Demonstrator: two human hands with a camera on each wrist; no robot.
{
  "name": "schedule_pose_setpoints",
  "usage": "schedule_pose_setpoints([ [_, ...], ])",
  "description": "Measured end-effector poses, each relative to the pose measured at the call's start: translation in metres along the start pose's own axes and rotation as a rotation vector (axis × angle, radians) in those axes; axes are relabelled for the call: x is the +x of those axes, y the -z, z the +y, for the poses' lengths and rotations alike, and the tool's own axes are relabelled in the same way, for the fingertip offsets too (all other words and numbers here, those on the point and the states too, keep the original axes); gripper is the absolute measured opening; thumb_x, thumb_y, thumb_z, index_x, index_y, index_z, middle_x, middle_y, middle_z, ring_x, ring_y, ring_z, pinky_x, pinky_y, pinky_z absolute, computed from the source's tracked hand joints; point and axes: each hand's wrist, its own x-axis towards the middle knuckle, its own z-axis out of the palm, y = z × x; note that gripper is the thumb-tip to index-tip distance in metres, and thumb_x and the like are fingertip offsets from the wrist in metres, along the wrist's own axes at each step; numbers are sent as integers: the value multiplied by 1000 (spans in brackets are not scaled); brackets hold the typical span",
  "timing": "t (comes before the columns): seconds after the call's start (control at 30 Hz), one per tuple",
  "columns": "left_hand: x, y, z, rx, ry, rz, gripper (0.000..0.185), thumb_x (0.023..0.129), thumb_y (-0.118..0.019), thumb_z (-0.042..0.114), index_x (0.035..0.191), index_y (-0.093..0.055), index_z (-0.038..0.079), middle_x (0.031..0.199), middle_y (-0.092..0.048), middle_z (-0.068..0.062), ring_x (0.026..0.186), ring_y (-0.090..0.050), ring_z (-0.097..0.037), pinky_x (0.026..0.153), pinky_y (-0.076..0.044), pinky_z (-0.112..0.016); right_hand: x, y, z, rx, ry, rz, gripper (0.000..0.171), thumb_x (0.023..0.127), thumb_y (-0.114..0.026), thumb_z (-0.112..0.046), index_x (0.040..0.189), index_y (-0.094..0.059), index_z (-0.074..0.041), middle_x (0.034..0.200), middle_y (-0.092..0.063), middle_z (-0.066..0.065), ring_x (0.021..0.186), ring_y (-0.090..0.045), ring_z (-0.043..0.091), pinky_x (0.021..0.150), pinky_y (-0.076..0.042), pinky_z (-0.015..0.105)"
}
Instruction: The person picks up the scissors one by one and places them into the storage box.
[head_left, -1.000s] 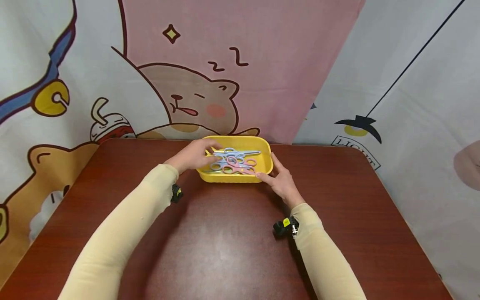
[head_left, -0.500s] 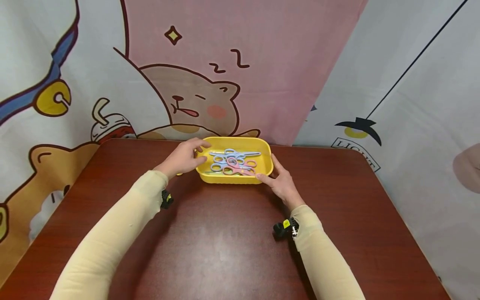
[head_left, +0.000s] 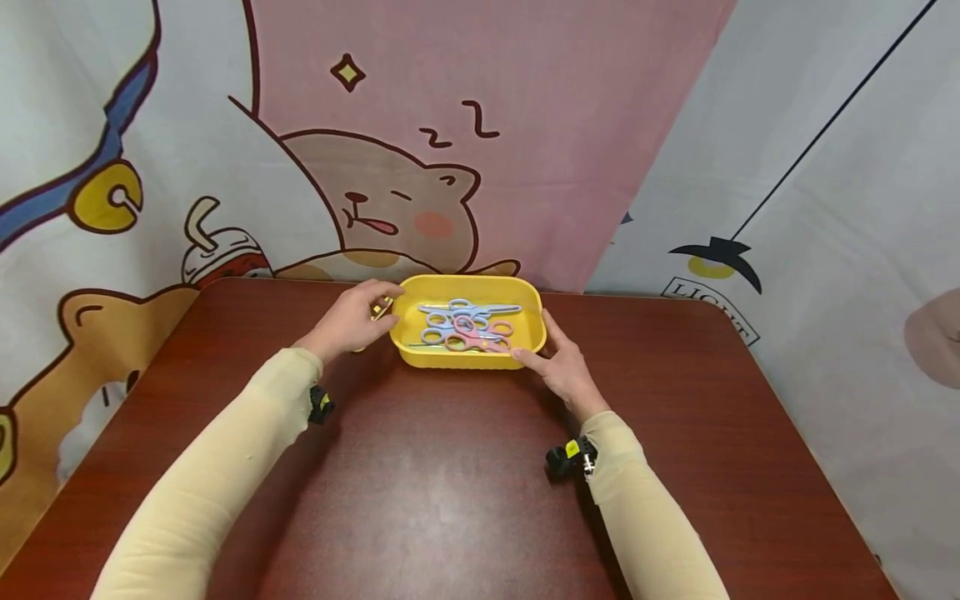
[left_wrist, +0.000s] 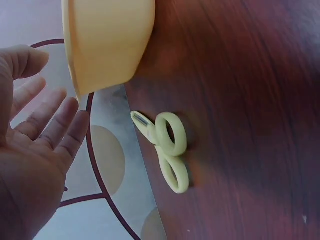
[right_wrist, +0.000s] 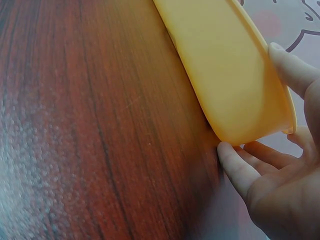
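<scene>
A yellow plastic basket (head_left: 468, 361) stands near the table's far edge with several scissors in it. Blue scissors (head_left: 495, 309) lie there, overlapped by pink scissors (head_left: 480, 340). My right hand (head_left: 562, 367) grips the basket's right end, thumb on the rim and fingers against the wall, as the right wrist view confirms. My left hand (head_left: 351, 319) hovers off the basket's left end, fingers spread and holding nothing. Under it, yellow scissors (left_wrist: 171, 137) lie on the table; the hand covers most of them in the head view.
The brown wooden table (head_left: 442, 492) extends toward me from the basket. Right behind its far edge hangs a cloth printed with a sleeping bear (head_left: 412, 204). Black wrist cameras sit on both sleeves.
My left hand has moved out of the basket, leftward past its rim, leaving the scissors inside. The yellow scissors beside the basket have come into view. The right hand stays on the basket.
</scene>
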Motion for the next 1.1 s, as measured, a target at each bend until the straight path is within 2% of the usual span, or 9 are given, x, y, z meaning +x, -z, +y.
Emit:
schedule_pose_setpoints([
  [0.13, -2, 3, -6, 2, 23, 8, 46, 96, -67, 10, 141, -59, 2, 136, -60, -19, 120, -58, -39, 100, -50, -53, -1, 0, 0, 5, 3, 2, 100, 91, -80, -35, 167, -16, -26, 172, -20, 6, 152, -33, 33, 123, -29, 49],
  [0.37, -6, 7, -14, 28, 80, 18, 45, 97, -66, 13, 140, -58, 1, 128, -61, -22, 117, -60, -40, 93, -52, -51, -2, 1, 0, 6, 2, -7, 100, 92, -80, -35, 167, -14, -28, 172, -18, 6, 152, -32, 33, 122, -30, 49],
  [0.57, -8, 7, -22, 66, 108, 26, 46, 96, -66, 12, 139, -57, -2, 131, -60, -23, 120, -59, -40, 98, -51, -54, -2, 0, 0, -1, -5, -10, 100, 92, -80, -35, 167, -14, -30, 172, -18, 6, 153, -31, 33, 123, -29, 49],
  [0.83, -9, 9, -28, 91, 148, 23, 47, 96, -66, 9, 140, -56, -4, 134, -58, -24, 123, -57, -41, 101, -50, -56, -1, 0, -1, 14, 3, -5, 100, 92, -80, -34, 167, -15, -26, 172, -19, 6, 152, -33, 32, 122, -30, 48],
  [1.1, -9, 10, -29, 99, 168, 14, 47, 96, -66, 9, 140, -56, -4, 132, -58, -25, 120, -58, -41, 99, -51, -56, -2, 0, -2, 12, -3, -10, 101, 92, -80, -35, 167, -14, -28, 172, -18, 6, 151, -34, 33, 122, -31, 49],
])
